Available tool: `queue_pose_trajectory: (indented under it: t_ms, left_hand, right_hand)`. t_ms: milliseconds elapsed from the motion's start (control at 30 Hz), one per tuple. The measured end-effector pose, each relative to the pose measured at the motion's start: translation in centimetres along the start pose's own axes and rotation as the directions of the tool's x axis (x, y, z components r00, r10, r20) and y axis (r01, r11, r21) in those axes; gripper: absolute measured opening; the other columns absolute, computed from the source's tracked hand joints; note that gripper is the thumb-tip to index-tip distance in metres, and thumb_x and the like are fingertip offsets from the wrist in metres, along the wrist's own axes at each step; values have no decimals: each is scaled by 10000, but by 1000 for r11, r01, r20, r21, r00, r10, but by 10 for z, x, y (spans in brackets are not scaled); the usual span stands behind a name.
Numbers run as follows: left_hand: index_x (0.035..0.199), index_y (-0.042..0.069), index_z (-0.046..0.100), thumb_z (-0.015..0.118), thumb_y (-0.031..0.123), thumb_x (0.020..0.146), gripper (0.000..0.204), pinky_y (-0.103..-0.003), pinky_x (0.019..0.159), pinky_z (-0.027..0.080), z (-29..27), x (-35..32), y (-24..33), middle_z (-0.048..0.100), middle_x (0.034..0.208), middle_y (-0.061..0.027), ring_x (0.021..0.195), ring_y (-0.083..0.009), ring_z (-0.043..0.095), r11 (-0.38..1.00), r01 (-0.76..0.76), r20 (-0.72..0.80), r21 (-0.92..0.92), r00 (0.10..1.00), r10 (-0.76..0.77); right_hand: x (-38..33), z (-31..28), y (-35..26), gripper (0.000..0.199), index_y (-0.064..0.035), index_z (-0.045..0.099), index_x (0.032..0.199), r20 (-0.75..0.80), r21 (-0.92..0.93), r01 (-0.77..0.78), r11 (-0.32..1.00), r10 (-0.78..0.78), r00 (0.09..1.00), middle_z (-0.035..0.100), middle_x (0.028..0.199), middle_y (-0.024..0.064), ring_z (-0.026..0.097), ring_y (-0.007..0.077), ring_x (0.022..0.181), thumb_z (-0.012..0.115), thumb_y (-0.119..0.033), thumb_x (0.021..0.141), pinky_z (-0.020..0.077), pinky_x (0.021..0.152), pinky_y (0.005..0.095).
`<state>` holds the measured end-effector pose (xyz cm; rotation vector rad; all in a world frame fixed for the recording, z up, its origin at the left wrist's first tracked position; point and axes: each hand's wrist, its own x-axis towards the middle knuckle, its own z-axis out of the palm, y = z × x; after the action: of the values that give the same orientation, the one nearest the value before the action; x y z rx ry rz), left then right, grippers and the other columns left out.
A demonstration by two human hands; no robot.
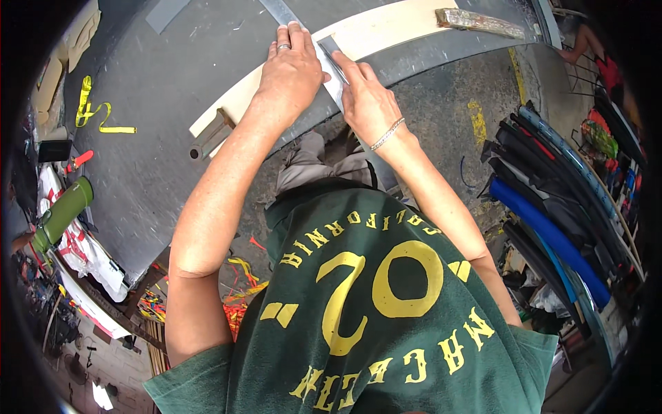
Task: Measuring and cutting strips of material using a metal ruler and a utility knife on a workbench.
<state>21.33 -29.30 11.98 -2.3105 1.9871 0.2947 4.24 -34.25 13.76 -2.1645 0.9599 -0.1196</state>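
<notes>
The strip (386, 31) under my hands is long, pale and smooth, gently curved along its edges, lying flat on the dark grey counter (165, 90); whether it is wood or card, I cannot tell. Across its middle runs my ruler (278, 10), straight, flat and grey with a dull metal sheen, its far end reaching past the strip's far edge. The tool (336, 67) is slim and dark with a metallic look, over the strip's middle just right of the ruler; its tip is too small to make out. On the strip's right end rests a long, rough block (479, 23) in shiny, crinkled wrapping; at its left end sits a brown, worn metal piece (219, 131). Left of the strip, a thin yellow tape (117, 129) lies in loose bends.

My left hand (293, 69) is palm down on the ruler, fingers straight and close together, thumb held out. My right hand (372, 103) pinches the tool, fingers bent, wrist angled inward.
</notes>
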Motion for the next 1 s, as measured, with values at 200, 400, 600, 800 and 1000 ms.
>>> queue_pose_trajectory:
  t_ms: [200,400,600,800,1000]
  left_hand:
    - [1470,-198,351,700,429,949,887,-491,1180,392,3,0,0,339,1546,-363,1467,-479,362,1000,-5,7,22,1000,5]
    - [1463,-178,390,739,460,913,912,-539,1156,386,15,-1,-8,341,1547,-364,1453,-491,353,1000,-22,-33,17,999,23]
    - [1455,-218,375,685,372,933,847,-488,1214,338,-44,7,18,388,1536,-375,1469,-483,356,991,-6,256,135,966,-29]
    - [1457,-216,371,690,354,930,839,-492,1222,328,0,-2,-2,372,1541,-384,1471,-488,352,1000,10,79,21,997,-12]
    - [1446,-224,366,703,304,920,818,-483,1232,319,-9,-5,-2,356,1540,-399,1472,-488,353,994,-20,11,-108,1000,21]
  right_hand:
    - [6,-6,-12,560,-131,396,1520,81,-116,-41,992,51,995,626,1186,259,647,485,1033,510,-50,977,544,888,551]
    - [-6,-9,-15,570,-127,376,1521,105,-132,-67,989,81,991,629,1152,277,648,493,997,510,-47,973,541,866,565]
    - [-38,-10,-1,772,-138,329,1546,113,-98,-114,989,125,986,592,1203,284,662,515,1002,751,-193,902,560,864,552]
    - [-56,-11,25,604,-127,400,1509,-18,61,38,997,-37,999,633,1223,259,685,461,1004,658,-173,964,567,855,496]
    - [-63,3,44,337,-52,653,1217,-176,181,-137,974,169,970,725,993,170,722,300,883,721,-267,966,559,780,375]
